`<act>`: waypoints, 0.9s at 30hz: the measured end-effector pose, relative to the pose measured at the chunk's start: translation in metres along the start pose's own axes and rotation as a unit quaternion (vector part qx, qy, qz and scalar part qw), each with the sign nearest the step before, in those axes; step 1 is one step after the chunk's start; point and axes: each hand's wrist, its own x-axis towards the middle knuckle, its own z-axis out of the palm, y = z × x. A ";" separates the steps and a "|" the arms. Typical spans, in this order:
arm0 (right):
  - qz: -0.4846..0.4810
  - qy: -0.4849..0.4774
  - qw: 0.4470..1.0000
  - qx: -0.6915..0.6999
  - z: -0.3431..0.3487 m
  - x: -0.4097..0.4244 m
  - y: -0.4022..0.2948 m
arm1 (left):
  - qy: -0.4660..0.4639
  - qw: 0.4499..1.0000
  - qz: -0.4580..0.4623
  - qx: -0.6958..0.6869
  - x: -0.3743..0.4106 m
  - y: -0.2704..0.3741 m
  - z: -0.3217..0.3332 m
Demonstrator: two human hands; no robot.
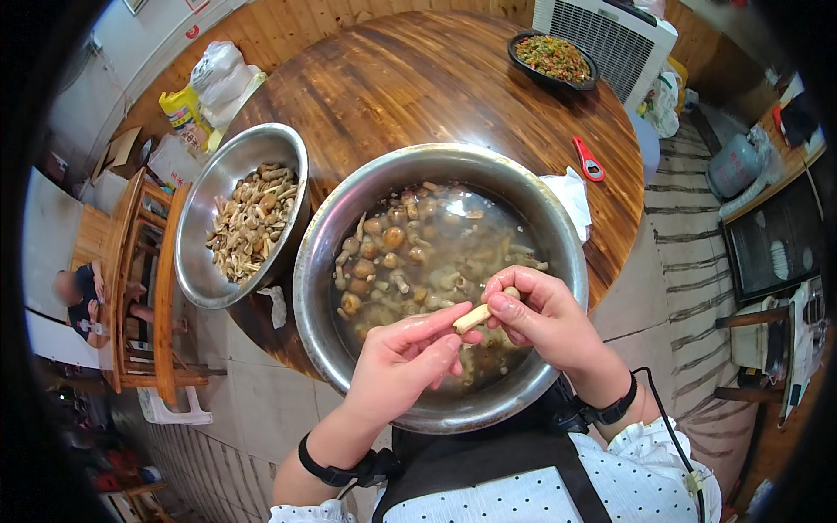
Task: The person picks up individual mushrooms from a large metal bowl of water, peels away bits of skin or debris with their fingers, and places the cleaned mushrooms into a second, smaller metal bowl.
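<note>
A pale mushroom (472,319) is pinched between the thumb and fingers of my right hand (539,317). Its stem points down and left, and the cap is mostly hidden by my fingers. My left hand (412,359) is at the stem's cut end, thumb and index finger apart, with fingertips close to or touching it. Both hands are above a large steel basin (314,287) of cloudy water. Many brown-capped mushrooms (393,236) float or lie in that water. To the left, a smaller steel bowl (189,252) contains a heap of mushroom pieces (252,222).
The round wooden table (392,78) also bears a black dish of chopped food (552,59), a red-handled peeler (588,160) and white paper (569,199). Crumpled tissue (277,306) lies by the bowl. Behind stands an air cooler (605,46). A person (85,294) sits at far left.
</note>
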 end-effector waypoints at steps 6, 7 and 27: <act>-0.007 -0.014 0.999 -0.043 0.003 -0.002 0.001 | 0.084 0.993 0.060 0.052 -0.003 -0.009 0.006; -0.026 -0.022 0.997 -0.066 0.005 -0.002 0.002 | 0.091 0.991 0.074 0.059 -0.003 -0.010 0.006; -0.451 0.086 0.772 -0.440 0.030 0.005 0.017 | 0.160 0.948 0.014 -0.276 0.003 -0.028 0.029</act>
